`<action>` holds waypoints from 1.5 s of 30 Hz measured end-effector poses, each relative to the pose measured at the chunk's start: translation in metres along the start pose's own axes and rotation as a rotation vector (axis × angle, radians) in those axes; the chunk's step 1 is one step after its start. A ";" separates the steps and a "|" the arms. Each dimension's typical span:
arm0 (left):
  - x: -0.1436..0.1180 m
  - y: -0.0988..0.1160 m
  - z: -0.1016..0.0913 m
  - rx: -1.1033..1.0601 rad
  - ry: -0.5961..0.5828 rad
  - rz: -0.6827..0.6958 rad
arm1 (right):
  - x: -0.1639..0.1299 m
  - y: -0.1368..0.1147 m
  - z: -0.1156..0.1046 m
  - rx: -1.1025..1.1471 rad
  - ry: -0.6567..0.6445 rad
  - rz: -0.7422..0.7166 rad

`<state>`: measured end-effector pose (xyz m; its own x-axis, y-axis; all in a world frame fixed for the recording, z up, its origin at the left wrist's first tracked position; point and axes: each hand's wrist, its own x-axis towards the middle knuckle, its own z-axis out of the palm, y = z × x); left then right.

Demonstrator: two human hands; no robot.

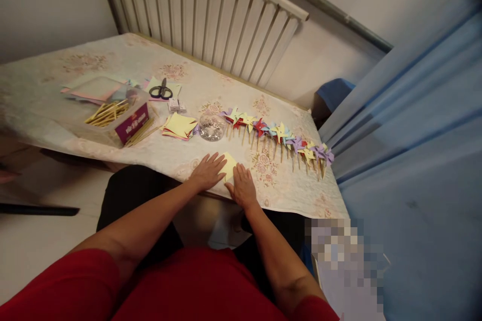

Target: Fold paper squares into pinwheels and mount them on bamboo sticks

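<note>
Now: both hands flat on a yellow sheet

Nearest, left hand point(207, 171) and right hand point(243, 185) pressed palm-down on a yellow paper square point(229, 165) at the near edge of the surface point(56, 105); fingers point(217, 159) spread flat, gripping nothing. Just beyond, a dish of shiny beads point(212, 127), a stack of paper squares point(179, 126), a row of paper pinwheels point(278, 135). Farther left, a box of wooden sticks point(113, 115); behind, scissors point(161, 91).

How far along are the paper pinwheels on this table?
Done: a row of finished pinwheels on sticks lies along the table. In hand: both hands, left hand and right hand, press a yellow paper square flat. Left: a stack of paper squares and a box of sticks.
</note>
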<state>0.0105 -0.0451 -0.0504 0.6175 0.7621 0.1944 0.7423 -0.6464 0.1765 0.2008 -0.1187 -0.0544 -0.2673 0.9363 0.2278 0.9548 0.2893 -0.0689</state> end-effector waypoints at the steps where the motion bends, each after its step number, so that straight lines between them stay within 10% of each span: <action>1: -0.003 -0.002 -0.002 0.005 -0.003 0.001 | 0.000 0.000 0.000 0.001 0.005 0.001; 12: -0.037 -0.027 -0.014 -0.040 0.095 -0.165 | 0.000 -0.002 0.002 0.019 0.035 0.007; 18: -0.027 0.010 -0.015 -0.063 0.125 0.142 | -0.001 -0.002 0.003 0.020 0.055 0.006; 23: -0.012 0.030 -0.001 -0.046 0.011 0.051 | -0.001 -0.001 0.003 0.018 0.051 0.000; 45: -0.040 -0.024 -0.009 0.030 0.041 0.010 | -0.003 0.005 0.008 0.175 0.167 -0.001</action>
<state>-0.0341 -0.0602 -0.0533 0.6139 0.7533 0.2359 0.7441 -0.6520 0.1456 0.2054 -0.1183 -0.0628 -0.2290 0.8945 0.3839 0.9135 0.3337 -0.2328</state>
